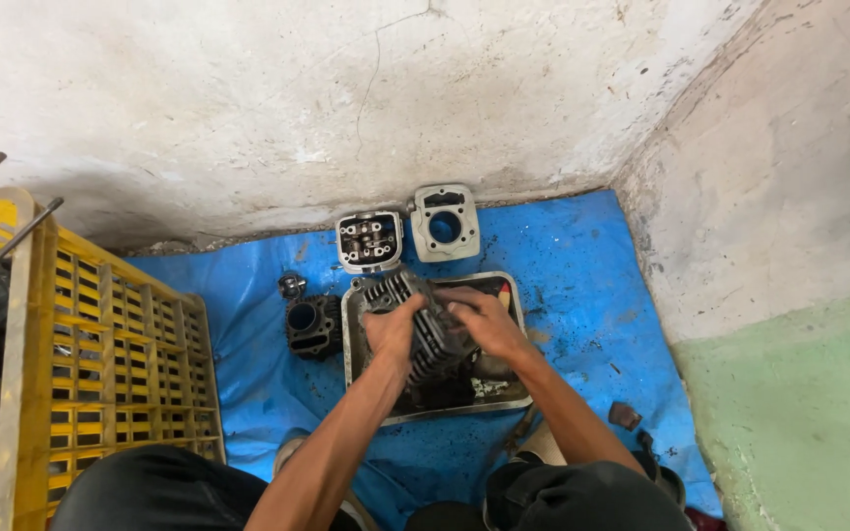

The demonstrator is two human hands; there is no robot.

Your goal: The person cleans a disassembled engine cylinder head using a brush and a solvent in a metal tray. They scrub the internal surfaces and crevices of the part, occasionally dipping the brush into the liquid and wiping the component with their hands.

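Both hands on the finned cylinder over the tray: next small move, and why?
Probably keep the grey finned metal cylinder low over the dirty rectangular metal tray and turn it a little. The left hand and right hand grip opposite sides, and grime already collects in the tray, not on the blue tarp.

Bare blue tarp (582,265) lies open rightward; yellow crate (110,374) and black cylinder (312,324) crowd the left.

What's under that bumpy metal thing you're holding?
Under the finned engine cylinder sits a dirty metal tray. Both hands and the cylinder cover most of the tray's inside.
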